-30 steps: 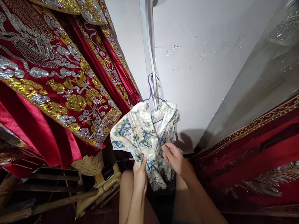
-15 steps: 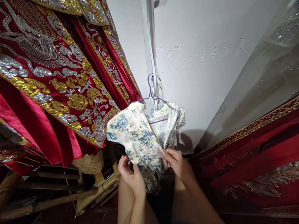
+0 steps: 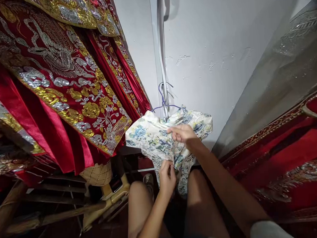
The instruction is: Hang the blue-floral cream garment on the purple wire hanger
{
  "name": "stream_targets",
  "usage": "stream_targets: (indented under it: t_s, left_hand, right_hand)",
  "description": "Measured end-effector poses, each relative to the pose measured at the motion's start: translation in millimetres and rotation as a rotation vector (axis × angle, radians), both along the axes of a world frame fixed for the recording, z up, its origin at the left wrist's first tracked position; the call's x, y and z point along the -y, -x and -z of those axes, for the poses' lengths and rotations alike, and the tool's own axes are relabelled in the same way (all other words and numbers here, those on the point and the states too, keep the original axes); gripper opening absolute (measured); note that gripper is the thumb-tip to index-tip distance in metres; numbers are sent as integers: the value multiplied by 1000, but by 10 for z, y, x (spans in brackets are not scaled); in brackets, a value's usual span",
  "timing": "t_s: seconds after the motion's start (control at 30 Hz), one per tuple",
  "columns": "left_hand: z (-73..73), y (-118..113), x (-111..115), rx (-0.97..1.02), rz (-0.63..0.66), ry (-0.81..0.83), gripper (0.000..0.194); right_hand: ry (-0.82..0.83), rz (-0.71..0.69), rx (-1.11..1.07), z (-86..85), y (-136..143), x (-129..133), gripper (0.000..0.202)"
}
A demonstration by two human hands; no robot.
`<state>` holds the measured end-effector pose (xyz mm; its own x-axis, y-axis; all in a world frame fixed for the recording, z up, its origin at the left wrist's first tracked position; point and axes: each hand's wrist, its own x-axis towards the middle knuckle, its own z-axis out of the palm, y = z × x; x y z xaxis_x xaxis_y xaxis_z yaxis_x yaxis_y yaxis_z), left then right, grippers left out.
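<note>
A white garment with blue and yellow flowers (image 3: 148,135) hangs on a purple wire hanger (image 3: 163,98), its front edges drawn together down the middle. My left hand (image 3: 167,176) pinches the front opening low down, fingers closed on the cloth. Higher up, near the neckline, my right hand (image 3: 183,134) is closed on the same front edge, thumb and forefinger together. Both sleeves spread out to the sides. The lower part of the garment falls between my knees.
Red cloth with gold and silver sequins (image 3: 92,109) hangs at the left, above a bamboo frame (image 3: 60,214). A white wall (image 3: 197,44) stands behind the hanger. More red fabric (image 3: 290,163) lies at the right. A shoe (image 3: 148,180) shows below.
The garment's front has come together and its right side has spread out. My right hand has moved up to the neckline; my left hand has moved right and taken hold of the front edge.
</note>
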<state>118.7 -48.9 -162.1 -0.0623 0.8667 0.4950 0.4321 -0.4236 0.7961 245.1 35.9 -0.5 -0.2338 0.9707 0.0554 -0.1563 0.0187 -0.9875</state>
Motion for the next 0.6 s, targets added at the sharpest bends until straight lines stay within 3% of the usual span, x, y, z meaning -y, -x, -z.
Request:
stream_targets:
  t_s: [0.1, 0.17, 0.23, 0.3, 0.4, 0.5, 0.6]
  left_hand:
    - [55, 46, 5, -97, 64, 26, 19]
    - [20, 109, 0, -183, 117, 61, 19]
    - [-132, 186, -48, -234, 157, 64, 17]
    - [-428, 259, -161, -208, 152, -22, 26]
    - [-1043, 325, -422, -84, 47, -248, 49]
    - [-1555, 310, -654, -166, 41, -341, 30]
    - [-1761, 227, -709, -236, -24, -394, 14]
  right_hand:
    - [-66, 31, -160, -287, 74, -146, 33]
    - [-103, 41, -175, -319, 109, -115, 33]
    - [-124, 50, -145, -245, 111, -32, 33]
    - [-137, 57, -112, -136, 92, 49, 33]
    - [-173, 56, -53, -57, 55, 114, 32]
    - [-259, 42, -1, -99, 32, 91, 29]
    - [-329, 71, -19, -65, 36, -22, 28]
